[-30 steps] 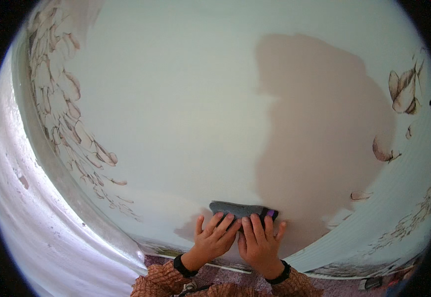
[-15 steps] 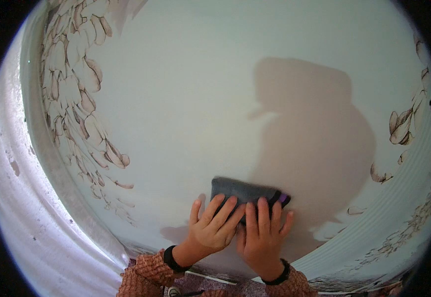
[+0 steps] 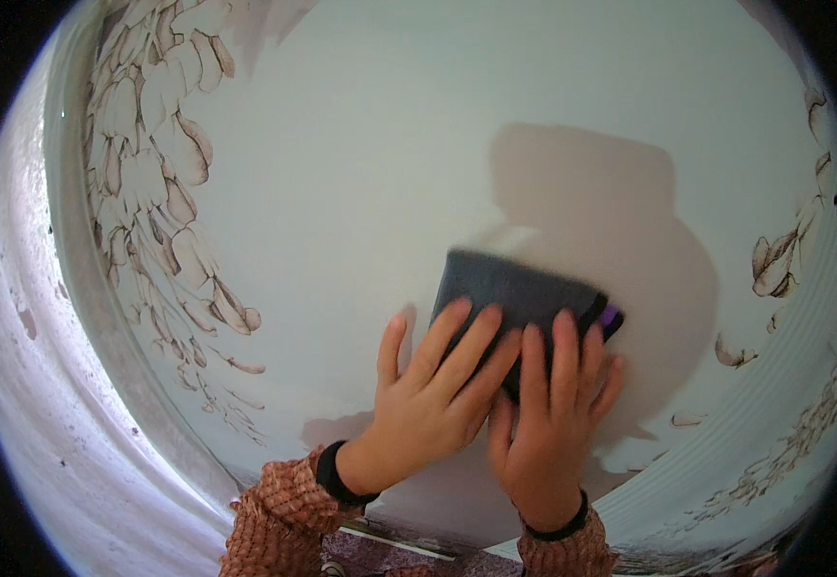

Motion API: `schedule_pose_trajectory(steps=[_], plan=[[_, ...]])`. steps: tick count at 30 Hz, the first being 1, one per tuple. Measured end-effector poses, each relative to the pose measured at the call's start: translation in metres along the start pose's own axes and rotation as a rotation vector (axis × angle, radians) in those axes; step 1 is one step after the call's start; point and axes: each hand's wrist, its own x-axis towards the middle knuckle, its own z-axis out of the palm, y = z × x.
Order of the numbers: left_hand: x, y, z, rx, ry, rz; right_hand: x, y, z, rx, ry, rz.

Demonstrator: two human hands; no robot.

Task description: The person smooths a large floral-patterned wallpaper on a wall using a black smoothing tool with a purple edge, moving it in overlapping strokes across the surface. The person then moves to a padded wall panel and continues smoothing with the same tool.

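Observation:
A folded dark grey cloth [image 3: 510, 279] with black and purple trim at its right end lies flat against a pale surface [image 3: 361, 163]. Across the cloth's lower left part spread the straight fingers of my left hand [image 3: 433, 394], the thumb side out on the pale surface. My right hand [image 3: 553, 423] rests beside it, fingers apart and flat on the lower right part of the cloth. Neither hand curls round it; both palms and fingers press it from the front. The hands hide the cloth's lower edge in part.
Brown petal drawings [image 3: 159, 192] run down the surface's left side, with more petals [image 3: 774, 264] at right. A pale raised border [image 3: 72, 202] and a bright white curtain-like sheet [image 3: 34, 385] stand at far left. My shadow [image 3: 630, 221] falls on the surface.
Both hands and the cloth have moved upward and a little to the right across the pale surface. The fingers stay flat on the cloth.

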Motion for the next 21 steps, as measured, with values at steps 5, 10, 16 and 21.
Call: schedule_pose_trajectory(steps=[5, 10, 16, 21], plan=[[-0.028, 0.002, -0.009, 0.015, -0.07, 0.002, -0.025, -0.011, 0.006, 0.006, -0.032, -0.026], [0.013, -0.009, -0.004, -0.047, -0.004, -0.05, 0.008, -0.006, 0.007, 0.0, 0.042, 0.009], [0.019, -0.01, -0.001, -0.004, 0.086, -0.035, 0.012, -0.007, 0.012, -0.058, 0.071, -0.003], [-0.019, -0.001, -0.011, 0.1, -0.039, 0.004, -0.027, -0.022, 0.022, -0.166, 0.011, -0.075]])
